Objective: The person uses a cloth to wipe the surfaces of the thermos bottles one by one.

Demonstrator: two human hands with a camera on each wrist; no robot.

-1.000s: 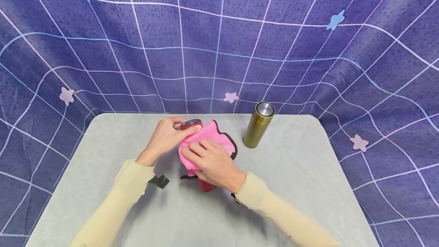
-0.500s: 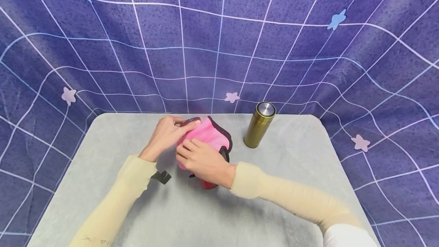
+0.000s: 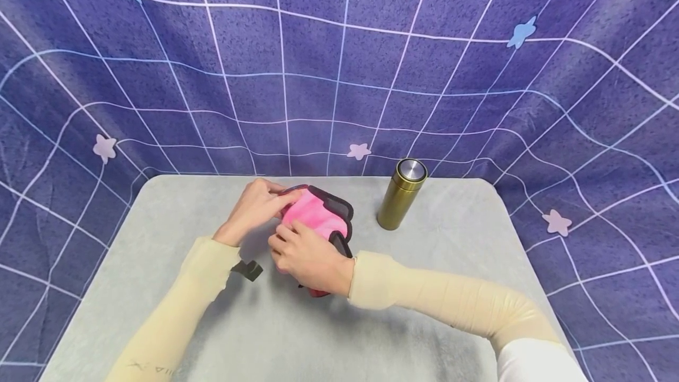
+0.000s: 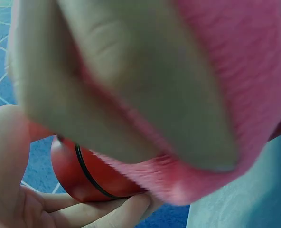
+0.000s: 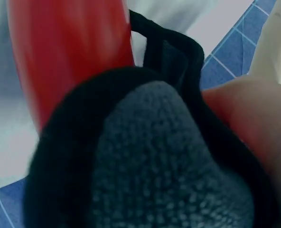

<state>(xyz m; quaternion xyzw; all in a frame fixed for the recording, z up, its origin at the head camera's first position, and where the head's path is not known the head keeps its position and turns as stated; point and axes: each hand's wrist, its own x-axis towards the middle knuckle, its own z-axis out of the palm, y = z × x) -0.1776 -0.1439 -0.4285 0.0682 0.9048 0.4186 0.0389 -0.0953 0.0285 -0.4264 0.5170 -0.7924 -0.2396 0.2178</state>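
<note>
A red thermos bottle (image 3: 318, 294) lies tilted between the hands, mostly hidden by a pink cloth (image 3: 315, 215) with black edging. My left hand (image 3: 254, 208) grips its lid end; in the left wrist view, fingers curl beneath the red body near a thin black ring (image 4: 89, 175). My right hand (image 3: 310, 257) holds the cloth wrapped on the bottle's side, its fingers bent over the pink plush. The right wrist view shows the cloth's grey underside (image 5: 164, 161) folded up in front of the red bottle's lower body (image 5: 71, 47).
An olive-gold thermos (image 3: 399, 199) with a silver-topped lid stands upright at the back right of the grey table (image 3: 451, 287). A purple curtain (image 3: 223, 75) with a grid and stars hangs behind and at both sides. A dark strap piece (image 3: 249, 270) sticks out by the left wrist.
My right hand has shifted slightly left and down along the bottle with the cloth. The cloth's right side has folded over, showing its dark underside. My left hand stays nearly in place.
</note>
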